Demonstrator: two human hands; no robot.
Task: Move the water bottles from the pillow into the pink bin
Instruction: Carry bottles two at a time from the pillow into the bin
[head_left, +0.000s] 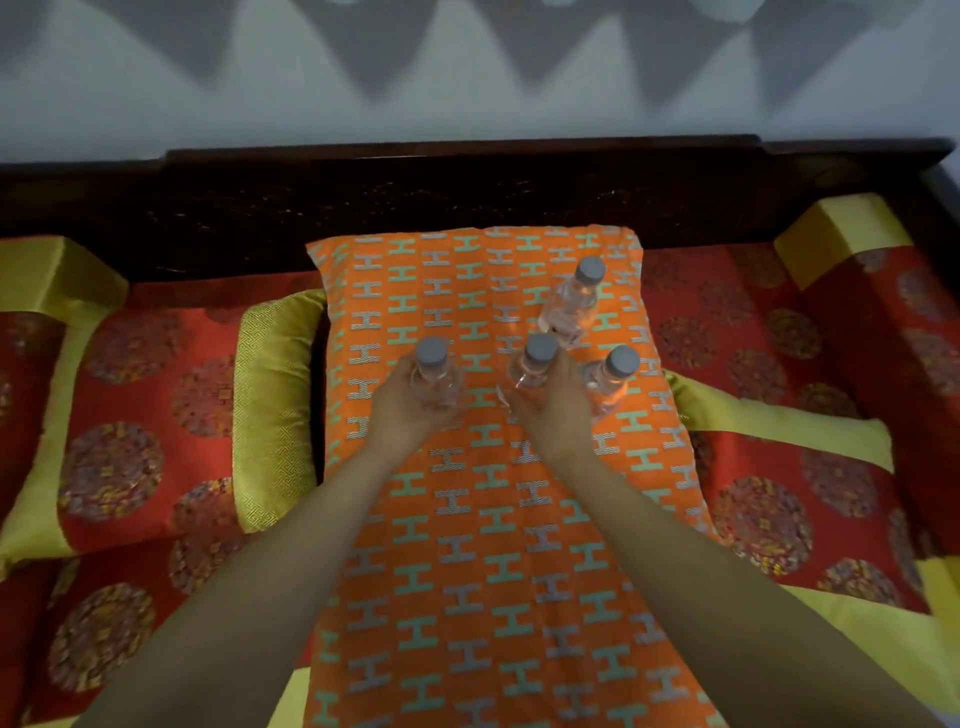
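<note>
Grabbing two at once looks like the plan: the left hand (402, 402) is wrapped round a clear plastic water bottle with a grey cap (435, 374) left of centre in the frame. The right hand (553, 410) is curled round a second clear grey-capped bottle (535, 364) right in the middle. Both bottles are upright over the orange pillow with teal and grey H shapes (493, 545), and honestly I can't tell if either has left the fabric. I'd call this the pick-up step, first pair. Two more stand on the pillow: a third bottle (613, 376) just right of the right hand, very close to its knuckles, and a fourth bottle (571, 304) further up, toward the pillow's upper right, leaning a bit. The pink bin isn't anywhere in view, so I'd guess the next move means lifting straight up, then turning to find it. One catch is that the pillow is soft, so the neighbours look tippy, and the third bottle is close enough to get knocked. Around it all are red-and-gold patterned cushions (150, 405), a gold bolster (275, 405) at the pillow's left edge, and a dark carved wooden headboard (467, 202) across the top.
</note>
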